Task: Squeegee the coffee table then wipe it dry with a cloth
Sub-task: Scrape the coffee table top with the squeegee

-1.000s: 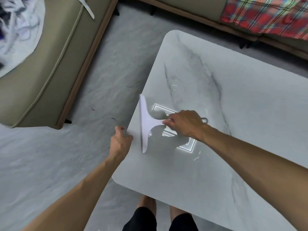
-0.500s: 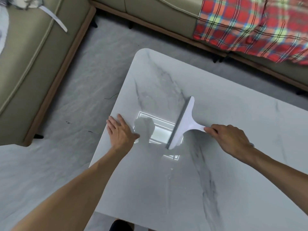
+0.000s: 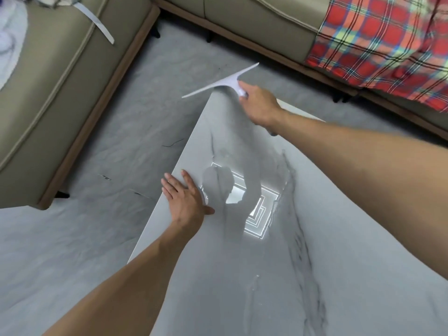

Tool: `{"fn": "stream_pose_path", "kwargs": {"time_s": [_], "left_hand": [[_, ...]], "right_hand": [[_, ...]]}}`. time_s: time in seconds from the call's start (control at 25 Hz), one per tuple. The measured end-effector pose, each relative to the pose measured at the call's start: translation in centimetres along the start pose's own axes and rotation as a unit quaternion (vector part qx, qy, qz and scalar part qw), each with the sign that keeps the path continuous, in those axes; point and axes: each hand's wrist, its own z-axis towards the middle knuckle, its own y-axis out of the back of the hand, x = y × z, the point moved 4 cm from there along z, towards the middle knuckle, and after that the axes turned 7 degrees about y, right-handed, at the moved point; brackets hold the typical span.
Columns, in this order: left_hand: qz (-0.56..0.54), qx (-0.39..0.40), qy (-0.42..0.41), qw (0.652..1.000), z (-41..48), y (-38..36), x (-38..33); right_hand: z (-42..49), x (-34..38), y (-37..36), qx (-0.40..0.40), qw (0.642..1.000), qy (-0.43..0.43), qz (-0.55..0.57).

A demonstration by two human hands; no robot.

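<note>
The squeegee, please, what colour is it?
The squeegee is white, clearest in the head view.

The white T-shaped squeegee (image 3: pixel 221 81) is at the coffee table's (image 3: pixel 344 243) far left corner, its blade slanted and jutting past the edge, its handle gripped by the right hand (image 3: pixel 261 105). The table top is glossy white marble with grey veins and shows thin wet streaks.

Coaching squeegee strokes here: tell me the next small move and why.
Probably bring the squeegee onto the table and pull it across the streaks: the right hand holds it past the far corner, streaks lie mid-table, the left hand presses flat on the edge.
</note>
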Motion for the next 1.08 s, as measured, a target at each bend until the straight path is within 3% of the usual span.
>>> {"fn": "stream_pose_path", "kwargs": {"time_s": [0.28,0.52,0.64,0.72,0.84,0.96,1.08], "left_hand": [[0.029,0.025,0.003,0.999,-0.4,0.9,-0.4],[0.039,0.059,0.017,0.997,-0.9,1.8,-0.8],[0.038,0.056,0.015,0.998,-1.0,1.9,-0.8],[0.038,0.051,0.014,0.998,-0.9,1.7,-0.9],[0.026,0.037,0.013,0.999,-0.6,1.2,-0.7],[0.013,0.017,0.0,1.0,-0.3,0.6,-0.2],[0.003,0.011,-0.002,1.0,-0.1,0.3,0.2]], "right_hand": [[-13.0,-8.0,-0.8,0.012,0.996,-0.021,-0.086],[-25.6,-13.2,1.8,0.116,0.972,-0.121,-0.166],[-23.1,-12.8,4.9,0.078,0.979,-0.117,-0.146],[-17.7,-10.8,6.3,0.009,0.995,-0.086,-0.057],[-8.0,-6.1,4.8,-0.018,0.994,-0.084,0.068],[-2.7,-1.2,0.9,-0.008,0.997,-0.067,0.037],[-4.4,0.3,-2.2,-0.006,0.999,-0.023,-0.032]]}}
